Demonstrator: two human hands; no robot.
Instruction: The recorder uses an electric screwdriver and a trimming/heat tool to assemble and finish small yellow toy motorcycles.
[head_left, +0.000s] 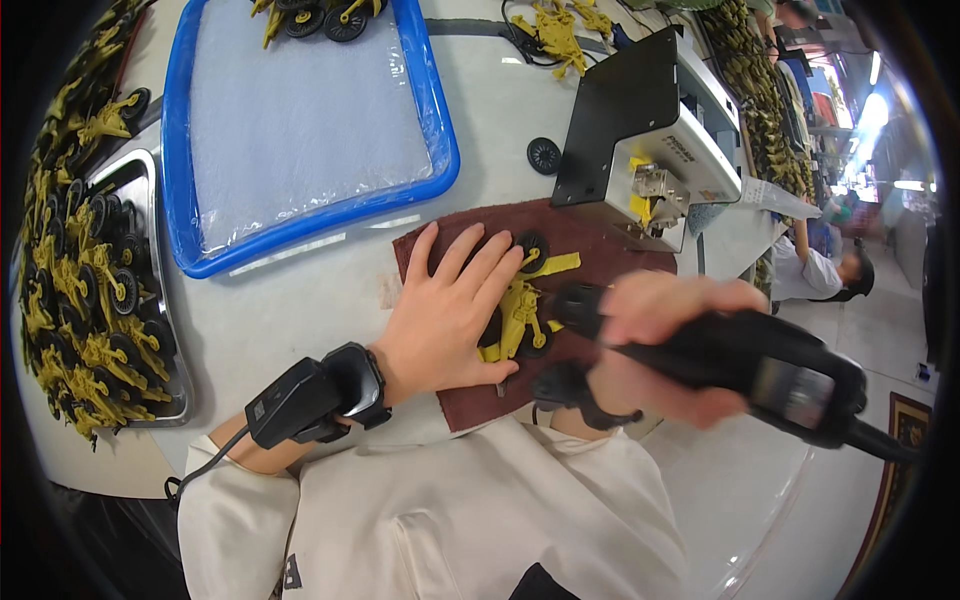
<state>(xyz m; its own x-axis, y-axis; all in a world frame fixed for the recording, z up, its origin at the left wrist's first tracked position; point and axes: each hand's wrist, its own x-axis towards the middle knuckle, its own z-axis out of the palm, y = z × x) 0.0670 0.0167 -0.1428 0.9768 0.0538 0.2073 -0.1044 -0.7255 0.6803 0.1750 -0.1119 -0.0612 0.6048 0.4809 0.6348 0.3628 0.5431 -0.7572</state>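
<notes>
A yellow plastic toy vehicle [521,312] with black wheels lies on a dark red cloth [470,405] in front of me. My left hand [445,310] rests flat over its left side, fingers stretched and spread, covering part of it. Wrapped round a black corded electric screwdriver [740,355] is my right hand [665,315], smeared by motion. The tool's tip end points left toward the toy, just beside its right edge; the bit itself cannot be made out. Black devices are strapped to both wrists.
A blue-rimmed tray [447,140] lined with clear plastic holds several toys at its far end. At left stands a metal tray [172,345] heaped with yellow toys. A black-and-white boxy machine [640,130] stands far right, near a loose wheel [543,155]. Another person [825,270] is beyond.
</notes>
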